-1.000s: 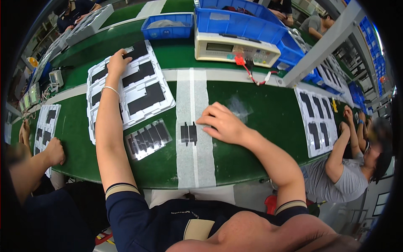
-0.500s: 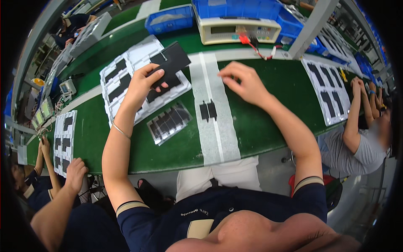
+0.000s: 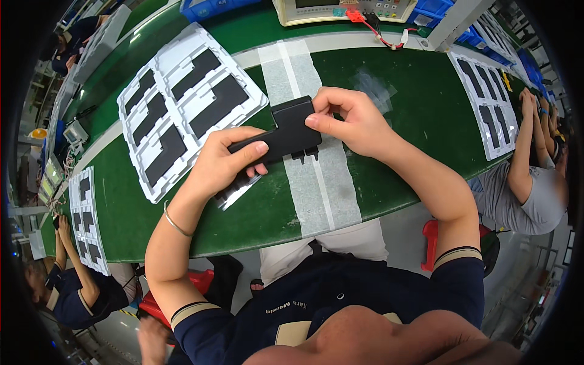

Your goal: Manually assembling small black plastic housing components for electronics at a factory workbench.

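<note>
A flat black L-shaped battery (image 3: pixel 285 135) is held level above the bench by both hands. My left hand (image 3: pixel 234 157) grips its left end, thumb on top and fingers underneath. At its right end, my right hand (image 3: pixel 347 118) pinches the edge between thumb and bent fingers. Below it, small black pieces (image 3: pixel 309 155) on the pale paper strip (image 3: pixel 321 198) are partly covered. A clear sheet with black strips (image 3: pixel 234 193) lies beneath my left hand, mostly hidden.
A white tray (image 3: pixel 159 79) of black L-shaped batteries lies at the left. A meter (image 3: pixel 340 12) with red and black leads (image 3: pixel 383 39) stands at the back. Thin clear film (image 3: pixel 374 91) lies right of the strip. Co-workers with more trays sit at both sides.
My left hand has brought the battery down and right, away from the tray. My right hand, empty before, has closed on its right end. The view has shifted.
</note>
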